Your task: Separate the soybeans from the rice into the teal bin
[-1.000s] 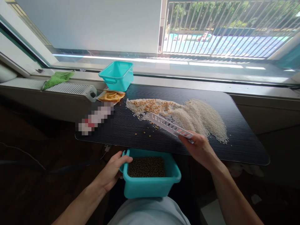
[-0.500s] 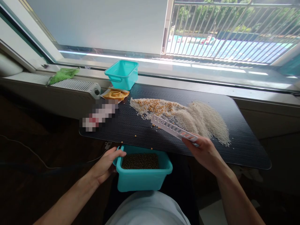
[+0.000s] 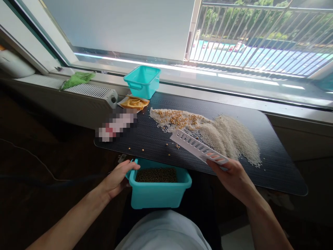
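Note:
My left hand (image 3: 122, 177) is closed on the left rim of a turquoise plastic bin (image 3: 158, 196) below the table's near edge. Small brownish-green round grains, perhaps peas or beans, cover the bottom of this bin. In my right hand (image 3: 231, 175) is a white slotted plastic strip (image 3: 192, 146), held by one end over the table, its slotted face turned towards me. Just beyond the strip lies a spread heap of white rice-like grains (image 3: 223, 133). Yellow peas (image 3: 179, 118) are scattered over its left part. A few stray peas (image 3: 167, 144) rest near the table edge.
A second turquoise bin (image 3: 144, 83) stands at the far left of the dark table (image 3: 281, 163). Beside it sits an orange-yellow folded item (image 3: 134, 103) on white wrapping, with a blurred-out object in front. A green cloth (image 3: 78, 80) lies on the radiator (image 3: 91, 91) under the window.
The view has shifted a little, so the table appears further right. The white strip has tilted to show more of its face. Stray peas near the table edge lie in different spots.

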The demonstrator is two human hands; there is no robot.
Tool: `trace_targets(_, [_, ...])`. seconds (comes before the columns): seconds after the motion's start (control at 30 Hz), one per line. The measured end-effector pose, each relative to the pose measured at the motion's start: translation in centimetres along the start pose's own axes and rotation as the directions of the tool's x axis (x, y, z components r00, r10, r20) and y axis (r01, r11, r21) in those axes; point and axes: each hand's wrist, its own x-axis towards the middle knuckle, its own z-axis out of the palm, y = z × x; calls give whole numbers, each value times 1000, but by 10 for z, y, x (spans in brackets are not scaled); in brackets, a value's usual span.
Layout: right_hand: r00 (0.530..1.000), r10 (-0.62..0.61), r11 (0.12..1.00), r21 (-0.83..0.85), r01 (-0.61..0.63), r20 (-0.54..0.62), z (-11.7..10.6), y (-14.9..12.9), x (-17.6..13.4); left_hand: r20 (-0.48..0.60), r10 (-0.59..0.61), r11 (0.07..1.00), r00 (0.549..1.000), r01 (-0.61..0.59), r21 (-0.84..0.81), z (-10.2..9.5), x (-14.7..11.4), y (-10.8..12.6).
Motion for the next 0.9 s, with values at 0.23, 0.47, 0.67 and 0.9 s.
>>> trace_targets(0.23, [1000, 5, 999, -36, -4, 2, 1, -2, -6, -12, 7, 1000, 1000, -7, -10, -2, 0, 1])
trace_targets(0.47, [998, -55, 998, 9, 55, 36, 9, -11, -10, -14, 6, 1000, 1000, -7, -18, -1, 0, 0])
trace_targets(0.67, [998, -9, 1000, -15, 8, -54, 4, -4, -12, -10, 5, 1000, 1000, -5, -21, -1, 0, 0])
trace_targets(0.9, [999, -23, 999, 39, 22, 30, 9, -10, -13, -21, 8, 1000, 1000, -8, -5, -2, 1, 0])
